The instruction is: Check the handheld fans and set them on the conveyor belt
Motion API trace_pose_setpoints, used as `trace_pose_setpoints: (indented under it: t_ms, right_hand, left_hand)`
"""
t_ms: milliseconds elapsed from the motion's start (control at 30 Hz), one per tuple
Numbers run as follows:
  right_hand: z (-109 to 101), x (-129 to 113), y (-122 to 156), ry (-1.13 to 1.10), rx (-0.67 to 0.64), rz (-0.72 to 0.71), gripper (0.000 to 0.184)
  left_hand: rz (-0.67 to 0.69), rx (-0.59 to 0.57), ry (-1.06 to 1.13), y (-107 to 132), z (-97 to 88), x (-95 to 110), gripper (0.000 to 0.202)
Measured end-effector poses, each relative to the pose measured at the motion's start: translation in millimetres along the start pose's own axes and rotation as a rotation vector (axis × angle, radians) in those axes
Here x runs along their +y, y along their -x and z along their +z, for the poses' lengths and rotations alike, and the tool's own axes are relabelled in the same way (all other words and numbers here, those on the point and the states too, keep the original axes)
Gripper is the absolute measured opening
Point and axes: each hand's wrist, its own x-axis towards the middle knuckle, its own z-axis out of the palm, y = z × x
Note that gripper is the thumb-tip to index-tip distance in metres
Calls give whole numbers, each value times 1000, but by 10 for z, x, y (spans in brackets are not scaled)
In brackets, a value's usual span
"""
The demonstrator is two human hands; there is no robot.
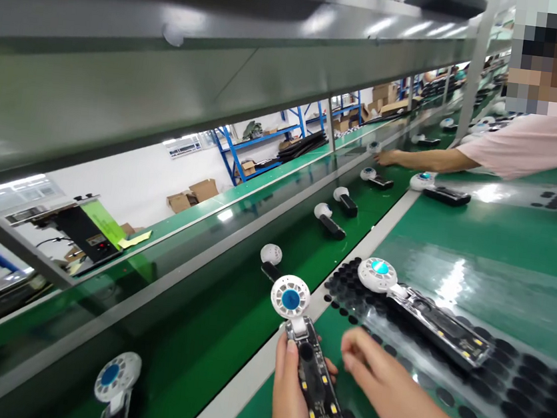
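Note:
My left hand (pixel 290 398) grips a handheld device (pixel 313 377) from below. The device has a clear, dark body with small yellow pads and a round white head with a blue centre. My right hand (pixel 375 374) hovers just to its right, fingers curled, touching nothing I can make out. A similar device (pixel 439 324) with a teal-centred head lies on a clear sheet of round black pads (pixel 514 390). Part of that sheet passes beneath my right hand.
A white strip (pixel 259 374) divides my green bench from a green conveyor belt (pixel 249 286) carrying a row of similar devices. A co-worker's hand (pixel 389 157) reaches among them. A grey metal shelf (pixel 173 69) runs overhead, with blue racks and cardboard boxes beyond.

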Motion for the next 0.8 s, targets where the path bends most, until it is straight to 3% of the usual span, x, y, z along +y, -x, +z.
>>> trace_pose_setpoints:
  t_ms: [167,400,667,800]
  right_hand:
    - [6,6,271,262,-231,-180,21]
    - [2,-64,299,342,-205,-248,22]
    - [3,-35,278,374,-197,-273,22]
    - [-13,-77,270,418,-218,-253,26]
  left_hand:
    - [46,-38,43,3,15,-17,31]
    - [139,40,-118,63,15,161,22]
    - [142,-16,-64,131,76,208,34]
    - [167,34,-220,30,-14,277,33]
